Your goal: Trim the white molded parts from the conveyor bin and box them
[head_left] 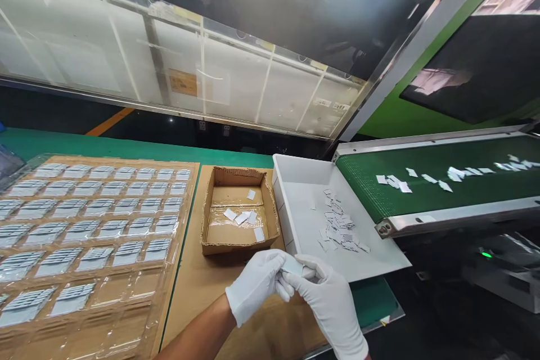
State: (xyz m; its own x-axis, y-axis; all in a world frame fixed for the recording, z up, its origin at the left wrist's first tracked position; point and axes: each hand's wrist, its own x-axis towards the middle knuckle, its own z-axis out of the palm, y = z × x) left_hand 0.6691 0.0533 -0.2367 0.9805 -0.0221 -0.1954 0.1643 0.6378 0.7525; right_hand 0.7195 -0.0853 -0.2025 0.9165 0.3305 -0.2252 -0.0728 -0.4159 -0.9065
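Both of my hands wear white gloves and meet in front of the cardboard box. My left hand (259,281) pinches one side of a small pale rectangular piece (292,265). The fingers of my right hand (331,298) close on its other side, hiding part of it. Just beyond my hands is an open cardboard box (206,236) with several similar small white pieces (242,217) lying loose on its bottom. To the right stands a large white tray (295,180), where a heap of the same flat pieces (340,230) lies scattered.
On the left, a clear plastic tray (145,315) holds rows of overlapping pale pieces (113,208) in its pockets. A green conveyor belt (371,197) with metal rails carries more pieces and ends above the white tray. A transparent panel (236,90) hangs across the back.
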